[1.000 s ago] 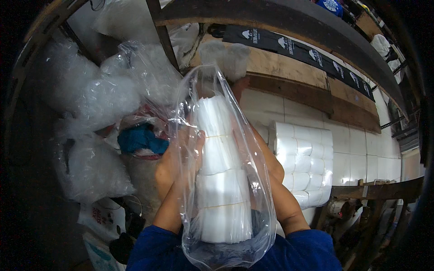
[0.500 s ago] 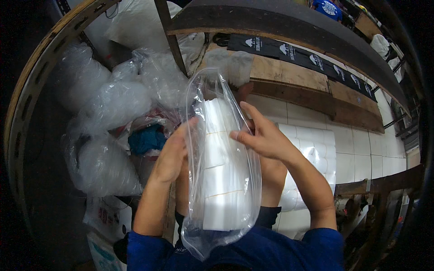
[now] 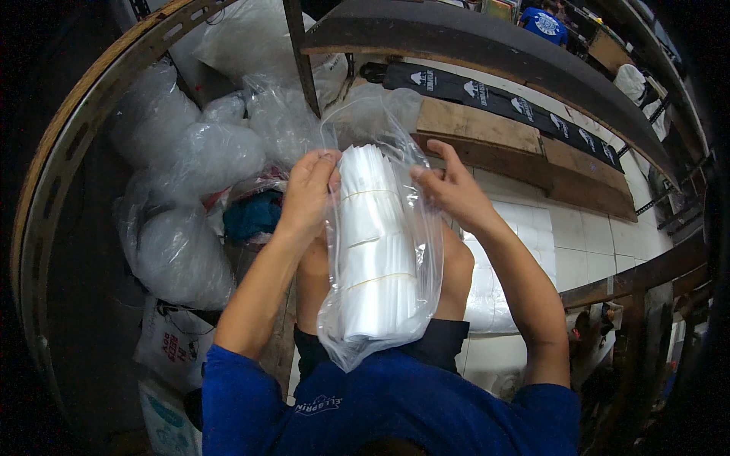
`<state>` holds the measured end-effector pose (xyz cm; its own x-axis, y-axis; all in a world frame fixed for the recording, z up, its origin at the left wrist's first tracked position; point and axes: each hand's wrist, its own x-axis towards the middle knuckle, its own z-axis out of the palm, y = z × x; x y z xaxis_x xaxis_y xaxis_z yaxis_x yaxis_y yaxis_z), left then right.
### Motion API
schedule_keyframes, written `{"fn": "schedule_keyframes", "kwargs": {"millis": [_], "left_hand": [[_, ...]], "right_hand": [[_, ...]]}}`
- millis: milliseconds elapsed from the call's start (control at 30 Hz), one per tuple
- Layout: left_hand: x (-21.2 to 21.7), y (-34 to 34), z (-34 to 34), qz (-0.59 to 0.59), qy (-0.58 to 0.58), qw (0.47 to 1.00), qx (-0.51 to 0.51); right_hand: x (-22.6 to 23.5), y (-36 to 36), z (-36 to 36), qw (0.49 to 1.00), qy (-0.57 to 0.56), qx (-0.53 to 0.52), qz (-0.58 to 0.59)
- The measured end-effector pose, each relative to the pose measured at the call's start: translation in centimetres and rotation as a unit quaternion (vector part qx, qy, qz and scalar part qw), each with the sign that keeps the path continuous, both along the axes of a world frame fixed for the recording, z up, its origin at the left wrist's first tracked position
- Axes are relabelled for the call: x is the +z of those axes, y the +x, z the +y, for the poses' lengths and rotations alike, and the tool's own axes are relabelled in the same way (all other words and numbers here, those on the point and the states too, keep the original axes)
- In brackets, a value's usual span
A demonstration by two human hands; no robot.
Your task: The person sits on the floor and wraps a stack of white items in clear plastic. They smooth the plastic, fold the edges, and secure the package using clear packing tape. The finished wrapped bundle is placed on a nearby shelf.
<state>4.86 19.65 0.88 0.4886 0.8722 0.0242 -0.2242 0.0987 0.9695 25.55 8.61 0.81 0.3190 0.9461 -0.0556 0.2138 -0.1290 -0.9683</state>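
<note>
A clear plastic bag [image 3: 428, 285] stands upright over my lap, its open mouth toward the far side. Inside it are bundles of white plastic sleeves [image 3: 372, 258], stacked end to end and bound with thin rubber bands. The fingers of my left hand [image 3: 313, 186] pinch the bag's left edge near the mouth. On the opposite edge, my right hand [image 3: 449, 182] grips the film between thumb and fingers, its index finger raised.
Puffy clear plastic bags [image 3: 182, 228] are heaped at the left, beside a teal cloth [image 3: 252, 214]. Wrapped white rolls [image 3: 517, 251] lie on the tiled floor at right. A dark shelf edge [image 3: 471, 45] and a wooden board [image 3: 479, 125] cross the far side. A person in blue [image 3: 544, 24] is farther off.
The bag and its bundles have shifted away from my body. Both hands have moved farther up, toward the mouth, and my left hand now pinches its edge.
</note>
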Motion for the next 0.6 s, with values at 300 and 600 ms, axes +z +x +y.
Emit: {"fn": "schedule_keyframes", "kwargs": {"millis": [300, 600], "left_hand": [[0.4, 1.6, -3.3, -0.122, 0.0, 0.992, 0.0], [-0.4, -0.1, -1.7, -0.161, 0.002, 0.986, 0.03]], "right_hand": [[1.1, -2.8, -0.2, 0.969, 0.033, 0.062, -0.236], [0.1, -1.9, -2.1, 0.989, 0.052, -0.104, 0.094]]}}
